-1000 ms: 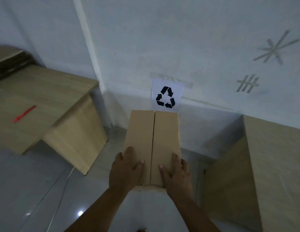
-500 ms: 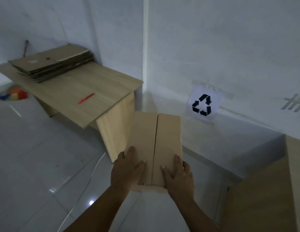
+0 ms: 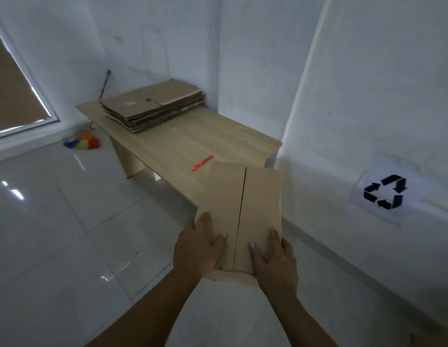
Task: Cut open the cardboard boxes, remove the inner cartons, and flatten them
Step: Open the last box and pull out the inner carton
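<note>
While both hands carry it out in front of the body, the cardboard box (image 3: 241, 211) sits in mid-air above the pale tiled floor (image 3: 67, 234), its far end overlapping the near corner of the wooden tabletop (image 3: 192, 144) in the head view, though whether it touches the wood cannot be told. The left hand (image 3: 196, 249) lies along the box's left edge with the thumb flat on the top flap and the fingers wrapped over the side; the right hand (image 3: 274, 259) mirrors it on the right, thumb on top, the rest curled round the near corner, so each grip is closed on the box rather than spread. Two top flaps meet along a dark seam down the middle, and no tape shows on it. I would judge it light, since it is held level by its near end alone, and fairly stiff along its edges, but the flaps look free to spring up or sag if pressed near the seam. Holding at the outer edges and corners, as now, seems safest; the plain card may slide under dry palms. On the tabletop lie a red cutter (image 3: 202, 163) just beyond the box and, well apart at the far end, a stack of flattened cardboard (image 3: 152, 105). A recycling sign (image 3: 385, 192) is stuck to the wall at right.
</note>
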Available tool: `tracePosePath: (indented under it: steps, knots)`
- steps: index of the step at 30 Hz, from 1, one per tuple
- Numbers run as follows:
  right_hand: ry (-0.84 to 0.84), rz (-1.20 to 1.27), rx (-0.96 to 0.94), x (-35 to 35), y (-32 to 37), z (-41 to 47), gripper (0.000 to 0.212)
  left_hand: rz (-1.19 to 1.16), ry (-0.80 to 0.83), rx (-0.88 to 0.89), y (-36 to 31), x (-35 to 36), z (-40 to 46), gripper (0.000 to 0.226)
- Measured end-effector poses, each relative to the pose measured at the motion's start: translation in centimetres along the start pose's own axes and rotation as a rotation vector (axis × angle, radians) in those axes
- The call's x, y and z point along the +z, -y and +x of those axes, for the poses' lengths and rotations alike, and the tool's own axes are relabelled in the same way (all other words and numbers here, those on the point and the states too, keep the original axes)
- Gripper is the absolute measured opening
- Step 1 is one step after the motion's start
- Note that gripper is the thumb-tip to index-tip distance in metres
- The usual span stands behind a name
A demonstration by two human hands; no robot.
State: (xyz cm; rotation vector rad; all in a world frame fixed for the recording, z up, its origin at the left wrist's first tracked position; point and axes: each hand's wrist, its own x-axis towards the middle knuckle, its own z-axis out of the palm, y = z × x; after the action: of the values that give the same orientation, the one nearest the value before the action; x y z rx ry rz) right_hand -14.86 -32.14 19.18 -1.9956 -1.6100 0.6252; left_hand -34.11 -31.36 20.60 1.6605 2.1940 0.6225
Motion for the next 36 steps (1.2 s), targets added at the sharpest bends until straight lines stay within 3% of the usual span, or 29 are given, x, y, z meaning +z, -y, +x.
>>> tracePosePath:
  steps: [14,36]
  knots:
    - [-0.017,0.051,-0.023,11.1,12.8,7.8,0.078,-0.004,-0.021,0.005,10.5,-5.4,14.4,0.071]
    - [-0.106,0.110,0.070,20.2,28.2,29.2,0.074,-0.020,0.112,0.125,14.8,-8.9,45.4,0.076]
